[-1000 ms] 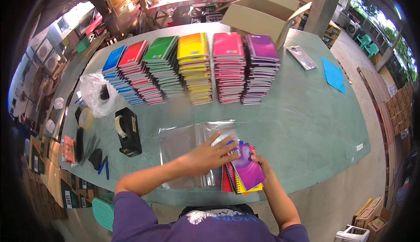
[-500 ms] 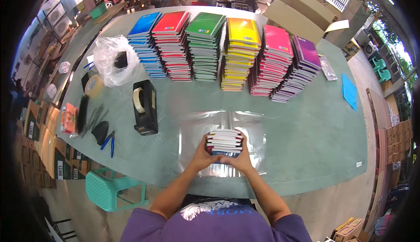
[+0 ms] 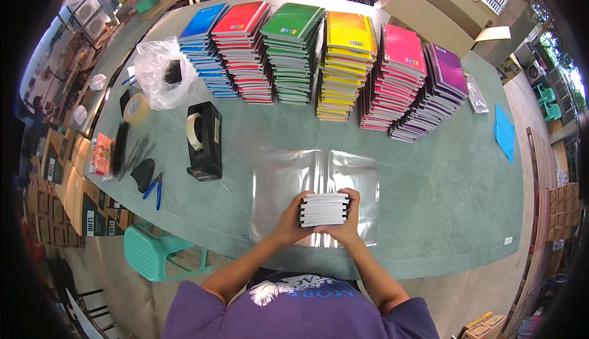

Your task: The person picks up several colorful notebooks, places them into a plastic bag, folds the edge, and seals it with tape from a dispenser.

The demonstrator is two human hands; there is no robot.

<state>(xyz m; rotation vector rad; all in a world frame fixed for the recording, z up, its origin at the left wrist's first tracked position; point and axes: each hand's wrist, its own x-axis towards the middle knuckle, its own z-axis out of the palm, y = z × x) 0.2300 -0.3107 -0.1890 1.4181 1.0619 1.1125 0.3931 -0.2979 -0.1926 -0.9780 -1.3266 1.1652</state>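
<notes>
Between my two hands is a small stack of spiral notebooks [image 3: 324,210], held on end with the white page edges facing up. My left hand [image 3: 292,223] grips its left side and my right hand [image 3: 345,225] its right side, thumbs toward each other at the near side. Under and around the stack, clear plastic sheets or bags [image 3: 282,176] lie flat on the green table. Farther back stand tall piles of spiral notebooks: blue [image 3: 204,21], red [image 3: 240,19], green [image 3: 292,20], yellow [image 3: 351,31], pink [image 3: 402,47] and purple [image 3: 448,68].
A black tape dispenser [image 3: 205,139] stands left of the plastic. Beyond it are a white plastic bag [image 3: 153,81], a tape roll [image 3: 136,109], loose spiral wires [image 3: 136,157] and blue-handled pliers [image 3: 154,190]. An open carton [image 3: 423,17] sits back right; a green stool [image 3: 147,253] stands front left.
The notebook stack has turned in my hands: coloured covers and a blue one showed before, now mostly white page edges. Both hands still grip it. The view has shifted slightly.
</notes>
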